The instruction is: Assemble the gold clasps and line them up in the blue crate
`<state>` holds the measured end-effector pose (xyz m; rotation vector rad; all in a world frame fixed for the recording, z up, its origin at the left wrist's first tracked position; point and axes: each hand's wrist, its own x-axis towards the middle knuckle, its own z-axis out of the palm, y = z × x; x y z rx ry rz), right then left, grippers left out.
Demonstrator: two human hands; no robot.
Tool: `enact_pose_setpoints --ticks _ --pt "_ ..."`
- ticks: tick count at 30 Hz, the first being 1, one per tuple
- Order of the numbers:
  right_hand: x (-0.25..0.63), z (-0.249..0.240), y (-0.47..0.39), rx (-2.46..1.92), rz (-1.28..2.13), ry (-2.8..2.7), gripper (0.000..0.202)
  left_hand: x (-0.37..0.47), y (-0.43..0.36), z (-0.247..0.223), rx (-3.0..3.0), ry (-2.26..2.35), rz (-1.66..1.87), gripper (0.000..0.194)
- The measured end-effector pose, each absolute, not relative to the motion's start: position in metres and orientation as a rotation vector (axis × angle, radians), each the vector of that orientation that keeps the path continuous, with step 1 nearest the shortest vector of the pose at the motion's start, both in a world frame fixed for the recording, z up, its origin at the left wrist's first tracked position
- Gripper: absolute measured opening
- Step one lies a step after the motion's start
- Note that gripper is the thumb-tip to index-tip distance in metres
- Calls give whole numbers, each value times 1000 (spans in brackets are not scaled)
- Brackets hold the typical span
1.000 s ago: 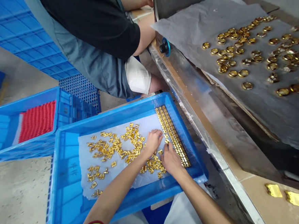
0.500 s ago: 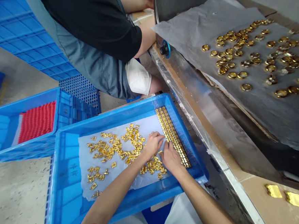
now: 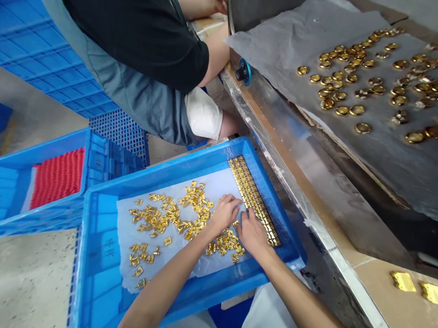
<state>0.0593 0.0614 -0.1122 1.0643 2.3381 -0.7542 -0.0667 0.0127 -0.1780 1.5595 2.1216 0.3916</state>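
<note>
A blue tray (image 3: 109, 179) holds a white sheet with loose small gold pieces (image 3: 194, 202) scattered over it. Packed rows of gold pieces (image 3: 254, 199) line the tray's right side. My left hand (image 3: 224, 212) is over the sheet, just left of the rows, fingers bent and pointing right. Close beside it, my right hand (image 3: 252, 230) rests by the lower part of the rows, its fingertips near those of my left hand. Anything between the fingertips is too small to make out.
Gold rings (image 3: 337, 85) lie on a grey sheet on the bench at the upper right. Two gold pieces (image 3: 404, 281) sit at the lower right. A blue crate (image 3: 1, 169) with red pieces stands left. A seated person (image 3: 138, 33) is beyond the tray.
The view has shifted slightly. My hands stay almost in the same place, with the fingers of both slightly changed in pose.
</note>
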Motion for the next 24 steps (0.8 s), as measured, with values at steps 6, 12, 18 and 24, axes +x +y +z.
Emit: enact_pose_setpoints --ticks 6,12,18,24 --pt "59 -109 63 1070 -719 2342 39 -69 9 -177 1572 2147 408 27" --pt "71 -105 67 1019 -669 2346 31 -83 -19 -165 1517 2191 401 23" --pt "64 -104 67 773 -708 2456 32 -76 -55 -157 1661 2167 255 23" --pt "48 -109 66 736 -635 2426 38 -58 -51 -162 1747 2194 97 13"
